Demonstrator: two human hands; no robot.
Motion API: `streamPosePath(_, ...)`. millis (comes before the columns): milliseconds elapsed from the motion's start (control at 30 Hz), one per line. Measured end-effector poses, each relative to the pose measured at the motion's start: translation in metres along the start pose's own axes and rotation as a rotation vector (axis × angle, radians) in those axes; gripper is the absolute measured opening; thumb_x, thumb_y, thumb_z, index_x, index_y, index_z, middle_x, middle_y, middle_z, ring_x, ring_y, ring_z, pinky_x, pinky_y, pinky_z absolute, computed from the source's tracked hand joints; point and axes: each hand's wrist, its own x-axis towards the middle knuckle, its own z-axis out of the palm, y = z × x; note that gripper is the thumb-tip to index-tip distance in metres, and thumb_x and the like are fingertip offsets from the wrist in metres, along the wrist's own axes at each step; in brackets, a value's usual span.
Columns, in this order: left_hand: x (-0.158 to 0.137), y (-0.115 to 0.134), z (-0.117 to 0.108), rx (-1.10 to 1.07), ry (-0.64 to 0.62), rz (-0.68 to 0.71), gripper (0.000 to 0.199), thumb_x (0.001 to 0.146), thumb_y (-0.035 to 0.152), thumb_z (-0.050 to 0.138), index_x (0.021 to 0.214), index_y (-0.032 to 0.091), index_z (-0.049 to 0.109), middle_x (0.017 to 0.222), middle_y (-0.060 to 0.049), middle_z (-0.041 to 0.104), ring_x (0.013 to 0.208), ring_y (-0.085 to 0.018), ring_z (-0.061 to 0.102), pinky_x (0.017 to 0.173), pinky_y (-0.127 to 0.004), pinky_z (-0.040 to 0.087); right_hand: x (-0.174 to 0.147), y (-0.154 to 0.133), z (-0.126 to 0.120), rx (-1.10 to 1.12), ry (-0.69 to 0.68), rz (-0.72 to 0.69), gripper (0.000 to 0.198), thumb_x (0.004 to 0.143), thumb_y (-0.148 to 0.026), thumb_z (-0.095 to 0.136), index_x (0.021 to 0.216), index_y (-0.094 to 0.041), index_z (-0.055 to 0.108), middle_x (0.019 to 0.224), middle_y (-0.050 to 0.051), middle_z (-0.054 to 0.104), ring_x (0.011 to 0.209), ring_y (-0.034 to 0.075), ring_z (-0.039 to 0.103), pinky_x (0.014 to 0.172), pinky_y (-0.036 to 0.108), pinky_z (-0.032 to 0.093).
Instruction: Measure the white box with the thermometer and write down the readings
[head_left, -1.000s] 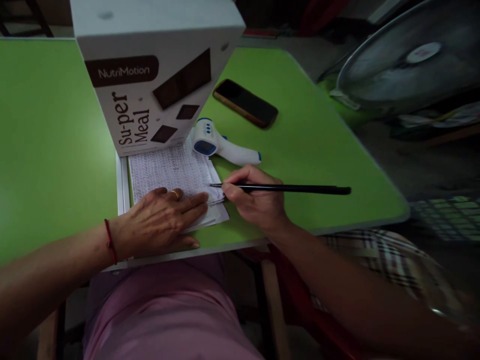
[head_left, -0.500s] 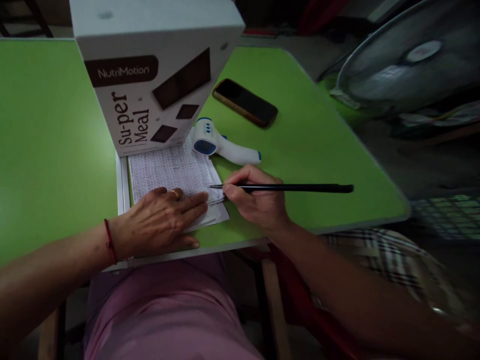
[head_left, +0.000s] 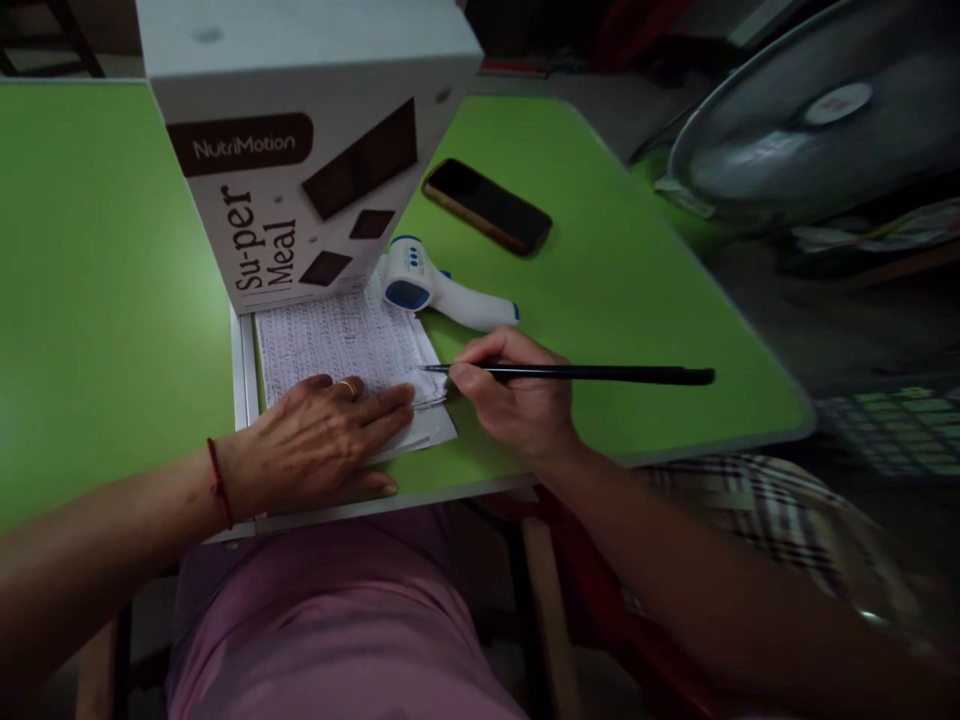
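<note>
Sheets of paper (head_left: 337,345) covered in dense handwriting lie stacked on the green table (head_left: 615,300). My left hand (head_left: 326,440) rests flat across their lower part, fingers stretched out and holding nothing. A long black pen (head_left: 600,374) is pinched in my right hand (head_left: 517,395), its shaft pointing off to the right. The pen's tip is at the right side of the top sheet; whether it touches the paper I cannot tell. A white and blue infrared thermometer (head_left: 442,290) lies just beyond my right hand, its head over the paper's upper right corner.
A tall white NutriMotion box (head_left: 262,220) stands at the papers' far edge, covering part of them. A phone (head_left: 487,205) in a brown case lies behind the thermometer. A large round fan (head_left: 772,120) stands beyond the table's right edge. Checked cloth (head_left: 750,505) hangs near my right forearm.
My right hand and the pen have shifted very slightly to the right, with the tip a little higher on the page. My left hand stays on the papers.
</note>
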Motion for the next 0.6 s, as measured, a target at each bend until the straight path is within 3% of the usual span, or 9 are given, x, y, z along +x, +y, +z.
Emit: streamPosePath(600, 0.0010, 0.0002, 0.0002, 0.008, -0.003, 0.004, 0.054, 0.099, 0.051, 0.058, 0.138, 0.014, 0.054, 0.154, -0.011, 0.049, 0.107, -0.025, 0.062, 0.080, -0.037, 0.050, 0.0016, -0.0030, 0.0004, -0.012, -0.020, 0.025, 0.013, 0.075, -0.028, 0.062, 0.063, -0.025, 0.056, 0.052, -0.004, 0.058, 0.046, 0.012, 0.049, 0.046, 0.027, 0.039)
